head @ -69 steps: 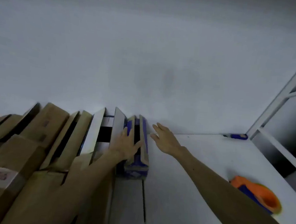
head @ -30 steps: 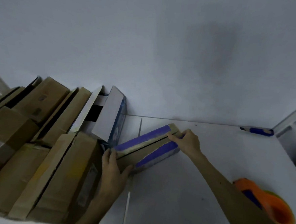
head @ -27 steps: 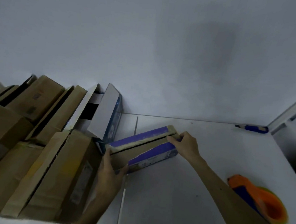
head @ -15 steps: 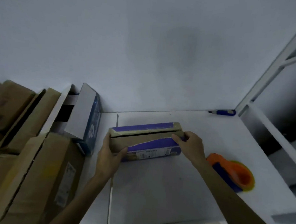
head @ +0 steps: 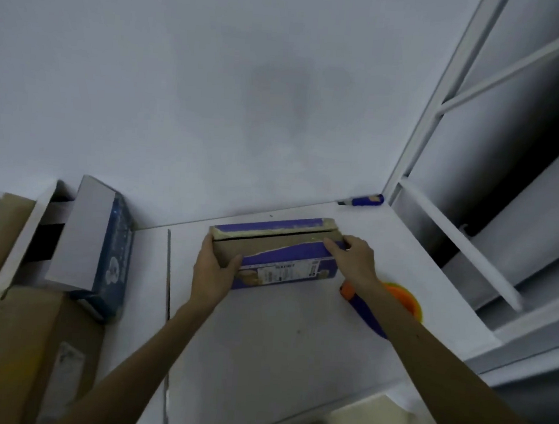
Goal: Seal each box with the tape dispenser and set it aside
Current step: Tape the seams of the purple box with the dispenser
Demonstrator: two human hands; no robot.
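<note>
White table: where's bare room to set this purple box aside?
Widest bare patch: the white table's near half, in front of the purple cardboard box. A smaller one lies between box, blue utility knife and orange tape dispenser. Brown cartons crowd the left.

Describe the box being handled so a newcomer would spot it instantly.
On the white table, right of the piled cartons, one long box lies mid-table, gripped at its ends by the left hand and right hand. Unlike the brown cartons and the open blue-and-white box, it is purple with torn brown patches and a printed label.
</note>
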